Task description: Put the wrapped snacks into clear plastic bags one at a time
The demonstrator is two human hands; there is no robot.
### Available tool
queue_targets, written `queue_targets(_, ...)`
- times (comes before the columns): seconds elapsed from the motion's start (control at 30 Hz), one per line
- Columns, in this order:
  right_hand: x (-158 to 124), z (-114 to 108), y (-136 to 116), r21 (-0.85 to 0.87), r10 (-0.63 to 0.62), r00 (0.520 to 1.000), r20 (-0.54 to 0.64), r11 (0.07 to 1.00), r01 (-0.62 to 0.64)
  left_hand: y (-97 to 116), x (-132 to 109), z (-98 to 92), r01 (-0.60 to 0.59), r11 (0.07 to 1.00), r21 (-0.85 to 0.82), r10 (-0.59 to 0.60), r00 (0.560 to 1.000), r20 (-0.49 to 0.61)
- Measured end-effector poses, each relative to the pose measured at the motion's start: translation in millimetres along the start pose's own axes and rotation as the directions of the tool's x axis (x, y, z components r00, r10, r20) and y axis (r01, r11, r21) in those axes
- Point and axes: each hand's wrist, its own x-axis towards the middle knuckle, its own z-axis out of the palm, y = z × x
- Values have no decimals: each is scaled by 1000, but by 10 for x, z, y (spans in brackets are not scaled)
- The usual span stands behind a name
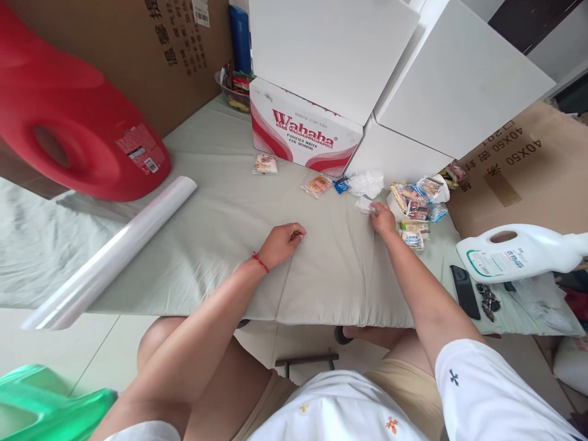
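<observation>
Bright, even daylight; warped edges.

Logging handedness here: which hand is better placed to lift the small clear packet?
Right. The right hand touches the small clear packet; the left hand rests curled on the cloth, well apart from it.

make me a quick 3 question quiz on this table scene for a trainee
1. True or false: the right hand touches a small clear packet on the cloth.
2. The jug lying on its side by the black phone is: A white, B black, C yellow.
3. Fill in: the left hand has a ___ string at its wrist.

Key: 1 true; 2 A; 3 red.
</observation>
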Motion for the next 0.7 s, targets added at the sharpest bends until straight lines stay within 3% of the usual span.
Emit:
queue_targets(0.1, -63, 128, -152, 56, 47, 998, -49, 997, -44, 44, -6, -3, -16, 1000, -21, 16, 1000, 6)
queue_targets(0.2, -455, 305, -387, 207, 48, 998, -40, 978, -39, 126, -37, 9, -25, 997, -74, 27, 999, 22)
queue_targets(0.3, -985, 489, -639, 593, 30, 985, 173, 795, -128, 181, -116, 37, -13, 992, -126, 19, 998, 53)
queue_targets(0.37, -1251, 561, -761, 685, -22, 969, 247, 711, -158, 178, -199, 50, 14, 990, -143, -4, 998, 67)
queue_targets(0.47, -1408, 570, -829, 696, -49, 984, 170, 713, -85, 166, -331, 38, 99, 975, -201, -92, 995, 43)
queue_targets(0.57, -1386, 530, -803, 648, -29, 999, 39, 761, -3, 268, -375, 35, 190, 951, -243, -209, 976, -56)
queue_targets(0.7, -1349, 507, -775, 611, -28, 1000, -11, 791, 29, 556, -143, 195, 200, 967, -158, -226, 959, -169)
